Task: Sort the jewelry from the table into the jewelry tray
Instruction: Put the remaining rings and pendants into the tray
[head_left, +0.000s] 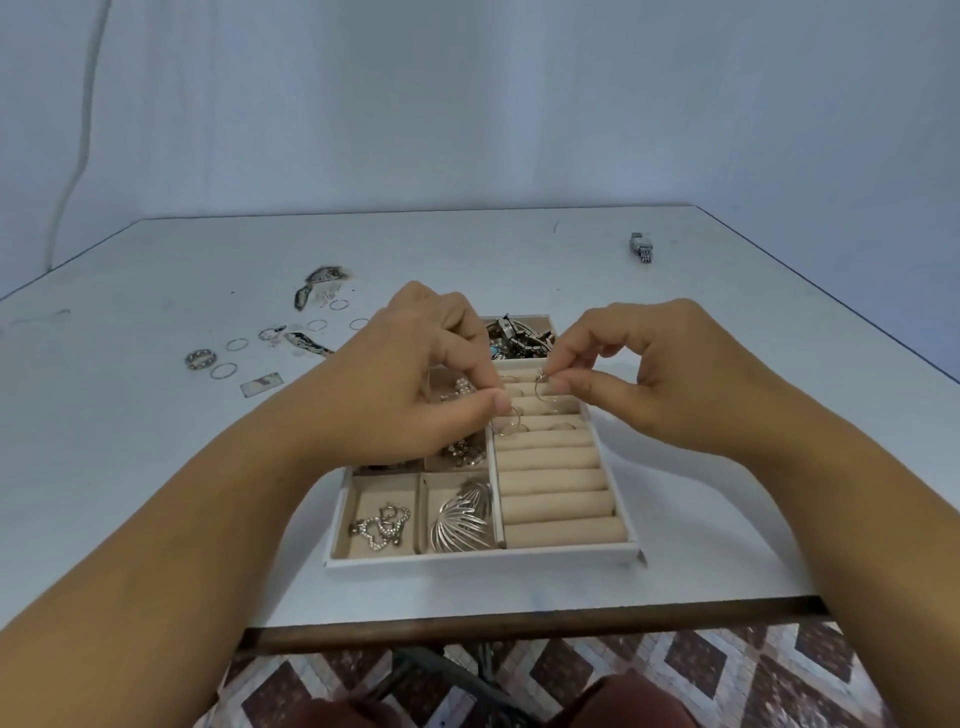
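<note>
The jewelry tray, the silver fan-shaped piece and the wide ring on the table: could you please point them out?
jewelry tray (483, 558): head view, white front rim.
silver fan-shaped piece (462, 517): head view, middle of its ribs.
wide ring (200, 366): head view, its band.

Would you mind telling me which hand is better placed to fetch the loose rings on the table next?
Left, probably: the loose rings lie left of the tray, on the left hand's side; it must first set down its hoop.
</note>
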